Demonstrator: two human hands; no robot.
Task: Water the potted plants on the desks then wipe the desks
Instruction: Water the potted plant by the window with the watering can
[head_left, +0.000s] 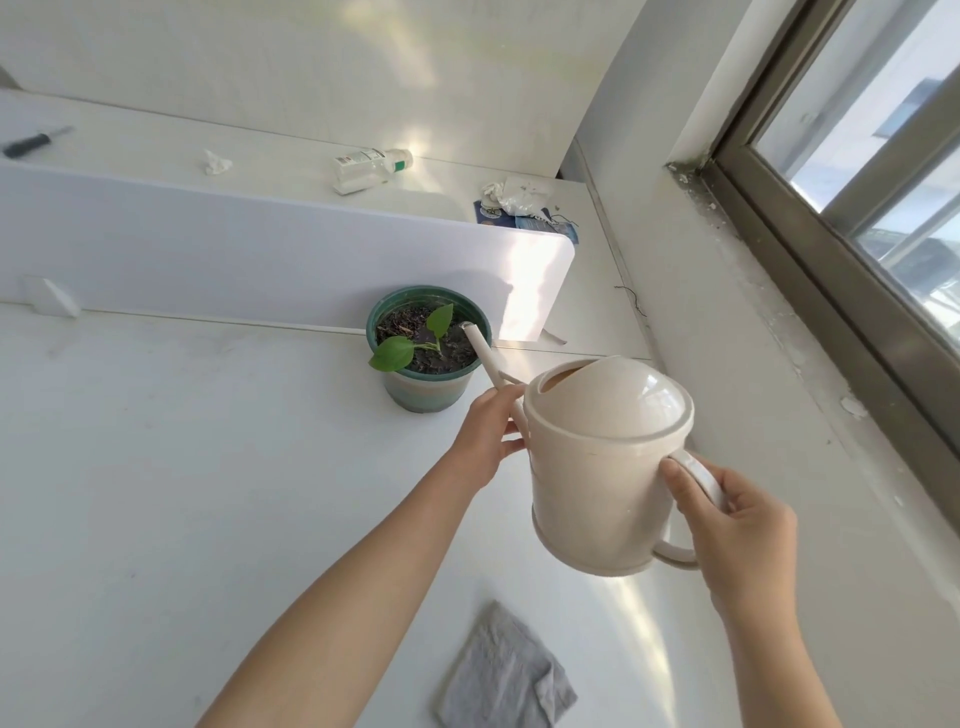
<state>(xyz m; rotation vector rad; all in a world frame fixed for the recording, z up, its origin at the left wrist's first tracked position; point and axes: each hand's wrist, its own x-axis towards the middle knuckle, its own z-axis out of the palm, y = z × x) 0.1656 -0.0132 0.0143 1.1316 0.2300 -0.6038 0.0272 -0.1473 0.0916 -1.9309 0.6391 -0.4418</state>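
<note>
The can (608, 467), cream plastic with a domed lid, is held in the air above the near desk (156, 493), tipped toward the pot. The right hand (737, 525) grips its loop handle (698, 475), fingers (680, 486) curled round it with the thumb on the near side. The left hand (485, 436) holds the spout (483, 358) low down, just beside the can's body, with its fingers closed round the tube. Whether water is running cannot be told.

Below the can, near the front edge of the view, a grey cloth (509, 670) lies crumpled on the desk, touched by neither hand.

Farther out, the spout's tip sits over the soil, inside the right side of the rim of a green pot (428, 395). The pot stands on the desk against a white divider (234, 249) and holds a small plant (395, 353) with two green leaves in dark soil.

Behind the divider, on the far desk (291, 150), lie a wad of torn wrappers (519, 205) near the right corner, a clear bottle (371, 165) on its side, a crumpled tissue (215, 162) and, at the left edge, a dark-handled screwdriver (34, 143). To the right a window (857, 156) runs above a flaking sill (753, 312).
</note>
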